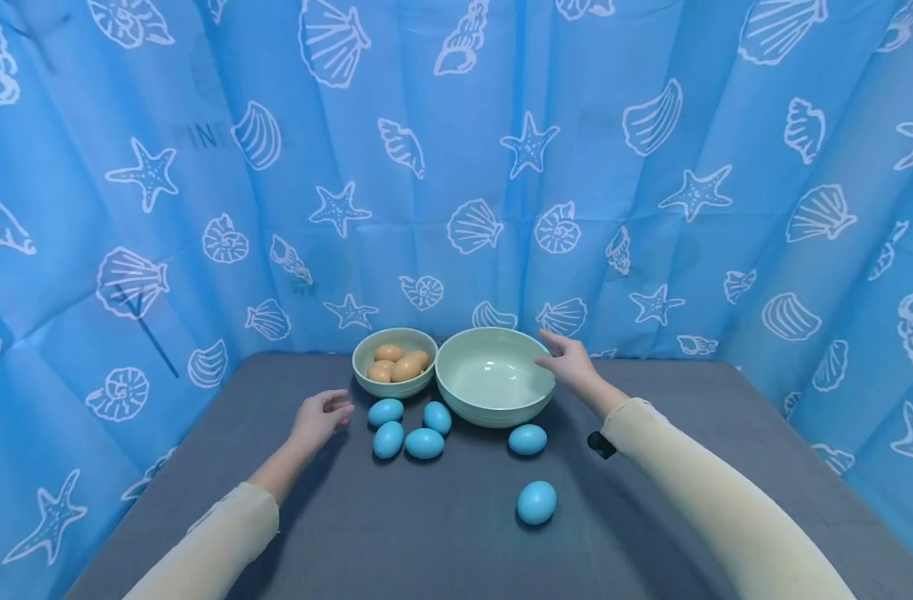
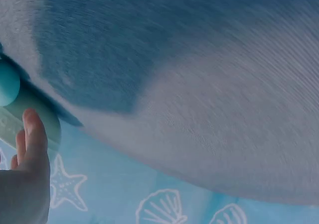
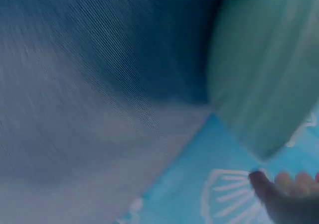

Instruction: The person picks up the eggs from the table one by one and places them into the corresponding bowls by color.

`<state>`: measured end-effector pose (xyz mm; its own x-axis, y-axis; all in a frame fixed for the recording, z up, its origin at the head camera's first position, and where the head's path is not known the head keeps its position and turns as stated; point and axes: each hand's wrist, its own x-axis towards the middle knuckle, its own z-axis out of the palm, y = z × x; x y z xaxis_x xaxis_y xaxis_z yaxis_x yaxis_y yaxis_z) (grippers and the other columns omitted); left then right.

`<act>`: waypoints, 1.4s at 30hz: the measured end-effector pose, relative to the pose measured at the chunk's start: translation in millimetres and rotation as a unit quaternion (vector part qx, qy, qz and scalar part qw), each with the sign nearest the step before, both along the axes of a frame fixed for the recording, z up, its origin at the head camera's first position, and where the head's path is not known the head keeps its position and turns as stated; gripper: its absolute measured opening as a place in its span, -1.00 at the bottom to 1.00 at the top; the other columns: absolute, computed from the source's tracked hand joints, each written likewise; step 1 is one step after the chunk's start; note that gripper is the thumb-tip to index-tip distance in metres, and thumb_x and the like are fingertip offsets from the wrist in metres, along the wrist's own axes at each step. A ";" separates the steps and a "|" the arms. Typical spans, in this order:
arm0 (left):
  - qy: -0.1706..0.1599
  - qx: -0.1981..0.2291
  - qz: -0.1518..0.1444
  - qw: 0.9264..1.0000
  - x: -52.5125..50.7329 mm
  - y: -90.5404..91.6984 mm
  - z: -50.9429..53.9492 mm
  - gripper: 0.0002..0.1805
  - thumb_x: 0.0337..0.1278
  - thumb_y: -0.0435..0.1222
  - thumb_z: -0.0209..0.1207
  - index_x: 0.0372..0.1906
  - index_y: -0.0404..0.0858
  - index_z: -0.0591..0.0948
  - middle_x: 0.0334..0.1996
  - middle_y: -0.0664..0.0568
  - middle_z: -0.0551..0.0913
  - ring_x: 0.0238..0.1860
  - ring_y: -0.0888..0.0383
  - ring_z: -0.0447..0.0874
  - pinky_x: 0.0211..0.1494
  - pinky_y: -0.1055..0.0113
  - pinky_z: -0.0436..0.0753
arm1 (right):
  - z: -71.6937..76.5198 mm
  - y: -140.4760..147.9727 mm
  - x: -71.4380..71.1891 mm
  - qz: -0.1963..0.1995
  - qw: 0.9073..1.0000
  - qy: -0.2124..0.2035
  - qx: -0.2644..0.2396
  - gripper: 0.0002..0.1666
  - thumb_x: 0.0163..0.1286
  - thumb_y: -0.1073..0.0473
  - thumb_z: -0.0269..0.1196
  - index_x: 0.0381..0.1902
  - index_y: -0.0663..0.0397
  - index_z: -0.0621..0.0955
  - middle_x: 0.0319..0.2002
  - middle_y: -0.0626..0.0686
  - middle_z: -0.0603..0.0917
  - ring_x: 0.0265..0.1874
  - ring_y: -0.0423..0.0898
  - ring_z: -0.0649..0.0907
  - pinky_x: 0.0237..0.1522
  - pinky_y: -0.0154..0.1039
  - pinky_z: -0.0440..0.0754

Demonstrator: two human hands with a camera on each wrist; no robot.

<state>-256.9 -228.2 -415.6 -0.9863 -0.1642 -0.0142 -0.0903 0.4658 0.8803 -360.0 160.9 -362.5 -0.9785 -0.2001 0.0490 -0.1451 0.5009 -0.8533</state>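
My left hand (image 1: 318, 423) hovers over the table left of a cluster of blue eggs (image 1: 424, 444), its fingers loosely bent with nothing in them. In the left wrist view, one blue egg (image 2: 7, 84) shows beyond the fingertips. A large pale green bowl (image 1: 494, 415) stands at the table's back, with no eggs in it. At its right rim is my right hand (image 1: 572, 365), thumb and fingers spread apart. The right wrist view shows the fingertips close to the bowl's edge (image 3: 264, 109); whether they touch it I cannot tell.
Left of the large bowl, a smaller green bowl (image 1: 393, 389) holds several brown eggs (image 1: 407, 367). Two more blue eggs lie on the right: one egg (image 1: 528, 440) before the large bowl, another egg (image 1: 536, 502) nearer the front. A blue shell-print curtain (image 1: 456, 167) hangs behind the grey table (image 1: 441, 542).
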 end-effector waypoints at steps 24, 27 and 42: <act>0.002 -0.037 -0.072 0.997 34.8 24.6 -5.5 -0.46 0.19 -0.34 0.29 0.26 -0.42 0.47 0.18 -0.35 0.50 0.10 -0.24 0.54 -0.12 0.08 0.68 | -35.5 7.5 -4.0 -0.115 0.965 -0.097 -0.214 -0.39 0.49 0.40 0.04 0.46 0.24 0.23 0.43 0.24 0.24 0.40 0.09 0.27 0.34 -0.07 0.36; 0.002 -0.021 -0.071 0.997 35.7 30.6 -5.3 -0.44 0.16 -0.39 0.31 0.27 -0.42 0.47 0.18 -0.37 0.49 0.12 -0.27 0.53 -0.05 0.03 0.66 | -35.2 6.1 -3.1 -0.111 0.967 -0.094 -0.210 -0.39 0.49 0.42 0.02 0.46 0.26 0.23 0.43 0.25 0.24 0.41 0.10 0.26 0.35 -0.07 0.35; -0.025 -0.029 -0.037 0.999 28.5 51.6 -7.4 -0.40 0.08 -0.44 0.34 0.26 -0.44 0.46 0.15 -0.42 0.49 0.22 -0.33 0.39 0.11 -0.10 0.54 | -32.5 9.6 -5.2 -0.110 0.971 -0.097 -0.191 -0.40 0.50 0.40 0.01 0.46 0.23 0.23 0.43 0.25 0.24 0.40 0.13 0.26 0.34 -0.03 0.35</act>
